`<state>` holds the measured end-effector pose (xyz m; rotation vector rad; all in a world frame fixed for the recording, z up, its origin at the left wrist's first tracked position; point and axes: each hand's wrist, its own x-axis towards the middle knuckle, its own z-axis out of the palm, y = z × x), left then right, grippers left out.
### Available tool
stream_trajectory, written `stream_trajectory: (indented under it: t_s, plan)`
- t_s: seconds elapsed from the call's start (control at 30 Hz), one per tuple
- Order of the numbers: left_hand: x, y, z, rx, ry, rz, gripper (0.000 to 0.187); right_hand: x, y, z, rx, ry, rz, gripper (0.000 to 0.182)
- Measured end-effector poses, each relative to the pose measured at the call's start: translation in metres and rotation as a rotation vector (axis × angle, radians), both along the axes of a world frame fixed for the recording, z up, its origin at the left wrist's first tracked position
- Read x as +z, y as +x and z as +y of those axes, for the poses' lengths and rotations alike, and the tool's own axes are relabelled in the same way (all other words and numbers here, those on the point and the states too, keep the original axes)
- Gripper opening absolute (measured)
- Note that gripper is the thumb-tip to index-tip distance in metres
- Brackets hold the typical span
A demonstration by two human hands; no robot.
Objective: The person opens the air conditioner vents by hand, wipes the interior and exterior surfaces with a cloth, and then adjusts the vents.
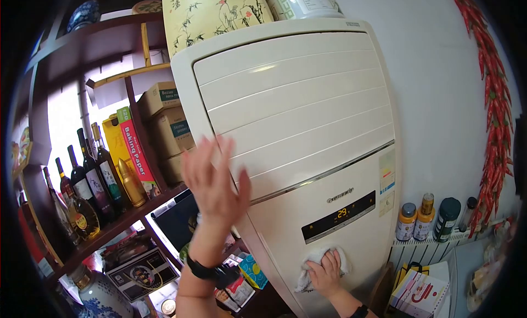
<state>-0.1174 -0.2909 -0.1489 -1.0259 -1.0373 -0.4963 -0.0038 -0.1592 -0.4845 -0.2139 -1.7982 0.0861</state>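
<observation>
A tall white air conditioner (296, 104) stands in front of me, its dark display (338, 216) lit with the number 29. Below that display, my right hand (325, 269) presses a white cloth (307, 282) flat against the front panel, fingers bent over it. My left hand (211, 180) is raised at the left edge of the unit, somewhat blurred, with fingers spread and nothing in it. Whether its palm touches the casing cannot be made out.
On the left, a dark wooden shelf (126, 216) holds bottles, a baking paper box (134, 148) and cartons (167, 131). A patterned yellow box (219, 16) sits atop the unit. Jars (424, 216) and hanging red chillies (494, 109) are at right.
</observation>
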Motion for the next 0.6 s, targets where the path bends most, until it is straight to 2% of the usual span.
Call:
stream_trajectory:
  t_s: [0.1, 0.2, 0.33, 0.43, 0.53, 0.6]
  plan:
    - [0.072, -0.01, -0.009, -0.069, 0.081, 0.015, 0.051, -0.001, -0.001, 0.001, 0.006, 0.005, 0.009, 0.046]
    - [0.121, -0.023, -0.008, -0.083, 0.086, -0.013, 0.041, 0.001, -0.001, 0.002, 0.011, 0.006, 0.019, 0.045]
    - [0.14, -0.023, -0.001, 0.046, 0.119, 0.008, 0.031, 0.001, 0.0, 0.002, 0.005, 0.01, 0.019, 0.045]
    - [0.143, -0.024, 0.003, 0.1, 0.124, 0.019, 0.028, -0.006, -0.002, 0.006, 0.009, 0.031, 0.003, 0.03]
    - [0.146, -0.025, 0.006, 0.133, 0.145, 0.017, 0.028, -0.002, 0.001, 0.005, 0.019, 0.016, 0.009, 0.044]
    - [0.148, -0.023, 0.007, 0.185, 0.157, 0.004, 0.029, -0.002, 0.001, 0.006, 0.022, 0.016, 0.005, 0.045]
